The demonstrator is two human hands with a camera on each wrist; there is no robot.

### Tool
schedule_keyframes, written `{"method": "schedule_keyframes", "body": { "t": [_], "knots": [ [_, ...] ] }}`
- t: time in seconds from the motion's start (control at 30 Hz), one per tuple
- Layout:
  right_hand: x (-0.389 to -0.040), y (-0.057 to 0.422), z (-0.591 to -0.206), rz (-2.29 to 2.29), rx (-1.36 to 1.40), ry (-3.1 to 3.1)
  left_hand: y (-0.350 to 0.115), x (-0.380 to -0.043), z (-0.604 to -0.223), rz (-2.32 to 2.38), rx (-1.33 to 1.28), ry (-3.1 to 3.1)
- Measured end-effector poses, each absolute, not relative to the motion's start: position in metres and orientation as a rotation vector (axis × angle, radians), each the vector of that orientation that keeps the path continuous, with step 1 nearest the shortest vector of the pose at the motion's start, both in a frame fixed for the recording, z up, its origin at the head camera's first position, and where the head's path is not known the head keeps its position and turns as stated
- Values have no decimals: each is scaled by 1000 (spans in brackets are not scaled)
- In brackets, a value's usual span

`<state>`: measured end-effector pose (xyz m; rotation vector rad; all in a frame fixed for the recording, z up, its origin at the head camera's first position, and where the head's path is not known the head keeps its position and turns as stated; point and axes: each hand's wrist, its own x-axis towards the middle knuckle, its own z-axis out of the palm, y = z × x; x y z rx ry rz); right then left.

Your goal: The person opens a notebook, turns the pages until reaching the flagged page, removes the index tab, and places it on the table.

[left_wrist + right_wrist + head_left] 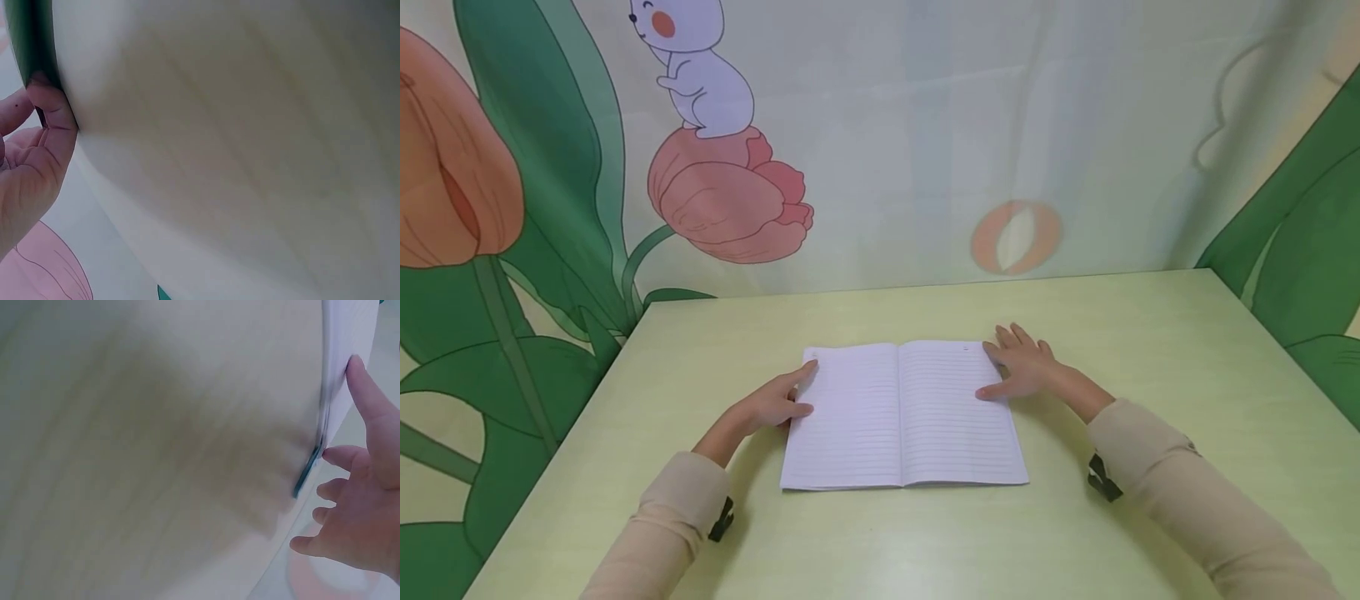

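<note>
Since the notebook [850, 433] lies spread flat on the table [880, 542] with both pages facing up, having a hand on each side makes sense to me: I'd guess it's to stop the pages lifting or the thing sliding. The crease runs pretty much straight away from the person, so it sits square to them.

Left hand [771, 402] has the left edge, with forefinger and thumb over the page and at least one finger curled in against what looks like the underside, so I'd call that a grip. Right hand [1024, 367] is looser: fingers spread apart, thumb and forefinger touching the right page near its far corner, the others hanging off past the edge. Looks more like steadying than gripping, imo. Right wrist view also catches a bit of teal cover [306, 474] at that corner.

As for writing, not much to go on. Both pages are ruled with lines, and I can't spot any handwriting. There's a tiny printed mark [966, 349] at the top of the right page, but it's way too small to read. No brand that I can find, and the front of the cover isn't showing. The backdrop [887, 167] is just cartoon tulips and a little white animal [711, 92], no lettering I can make out.
</note>
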<state>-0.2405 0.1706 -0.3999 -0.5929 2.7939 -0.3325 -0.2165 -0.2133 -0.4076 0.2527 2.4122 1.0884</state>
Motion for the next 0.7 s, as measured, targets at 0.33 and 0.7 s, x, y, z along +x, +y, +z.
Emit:
{"method": "schedule_keyframes", "body": {
  "t": [0.33, 0.7],
  "knots": [
    [-242, 171, -406, -346, -684, 2798, -212, -217, -405, 1055, 270, 2424],
    [-219, 133, -392, -1260, -619, 2393, -212, -218, -407, 1043, 272, 2432]
  ]
}}
